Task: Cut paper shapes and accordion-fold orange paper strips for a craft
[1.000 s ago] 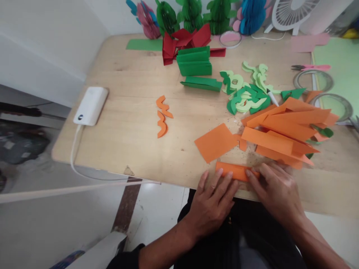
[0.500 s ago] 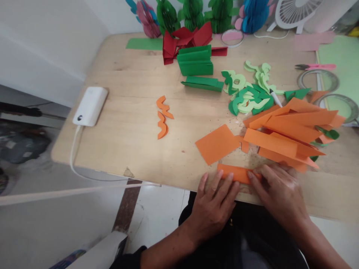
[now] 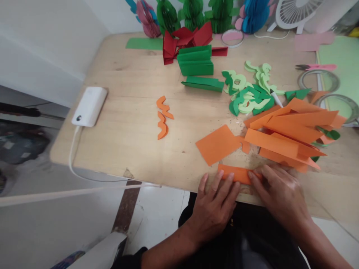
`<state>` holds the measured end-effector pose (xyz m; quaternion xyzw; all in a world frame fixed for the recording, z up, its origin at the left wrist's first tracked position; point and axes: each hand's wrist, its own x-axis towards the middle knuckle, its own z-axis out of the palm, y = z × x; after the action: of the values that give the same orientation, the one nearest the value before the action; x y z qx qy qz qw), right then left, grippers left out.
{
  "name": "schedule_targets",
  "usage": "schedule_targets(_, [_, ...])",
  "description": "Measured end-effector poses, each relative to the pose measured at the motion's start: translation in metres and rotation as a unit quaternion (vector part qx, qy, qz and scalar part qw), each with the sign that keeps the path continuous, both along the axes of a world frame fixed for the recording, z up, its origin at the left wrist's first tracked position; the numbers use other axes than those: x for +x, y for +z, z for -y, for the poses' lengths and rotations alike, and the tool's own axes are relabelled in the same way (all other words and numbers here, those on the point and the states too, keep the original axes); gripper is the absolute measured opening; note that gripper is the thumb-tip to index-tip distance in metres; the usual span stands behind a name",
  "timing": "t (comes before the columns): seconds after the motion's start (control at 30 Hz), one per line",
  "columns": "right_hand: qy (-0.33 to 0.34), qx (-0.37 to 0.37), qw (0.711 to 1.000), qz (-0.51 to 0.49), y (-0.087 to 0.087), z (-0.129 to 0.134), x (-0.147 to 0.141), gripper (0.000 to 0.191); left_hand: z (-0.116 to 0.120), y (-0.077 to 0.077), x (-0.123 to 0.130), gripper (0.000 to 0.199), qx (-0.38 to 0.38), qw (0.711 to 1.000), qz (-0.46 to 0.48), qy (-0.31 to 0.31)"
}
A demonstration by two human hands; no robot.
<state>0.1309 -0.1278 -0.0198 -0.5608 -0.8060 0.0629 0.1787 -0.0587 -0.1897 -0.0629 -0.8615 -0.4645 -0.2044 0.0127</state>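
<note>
Near the table's front edge lies a narrow folded orange paper strip (image 3: 236,173). My left hand (image 3: 214,201) rests with fingers spread, its fingertips pressing on the strip's lower left edge. The right end of the strip is under my right hand (image 3: 280,190), whose thumb and bent fingers close on it; part of that end is hidden. Just behind the strip is a flat orange paper sheet (image 3: 218,145). Several folded orange papers (image 3: 291,127) form a loose pile beyond my right hand.
Curly green paper cutouts (image 3: 249,99) and a pen (image 3: 276,98) lie behind the pile. Two orange cutouts (image 3: 162,125) sit mid-table. Folded green paper (image 3: 195,61) and red paper (image 3: 187,37) are farther back. A white power bank (image 3: 90,106) with a cable is at left, tape rolls (image 3: 319,80) at right.
Both hands stay on the orange strip with almost no visible movement. The whole view has shifted very slightly.
</note>
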Motion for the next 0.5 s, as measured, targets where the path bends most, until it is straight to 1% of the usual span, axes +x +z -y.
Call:
schedule_targets(0.27, [-0.005,-0.014,1.0,0.007,0.0002,0.0004,-0.0006,0.033,-0.0004,-0.0008,0.0014,0.047,0.0,1.0,0.005,0.009])
schedule_targets(0.5, [-0.001,0.0,1.0,0.002,0.0002,0.0,-0.0005,0.031,-0.0003,0.0003,0.0016,0.05,-0.005,1.0,0.008,0.01])
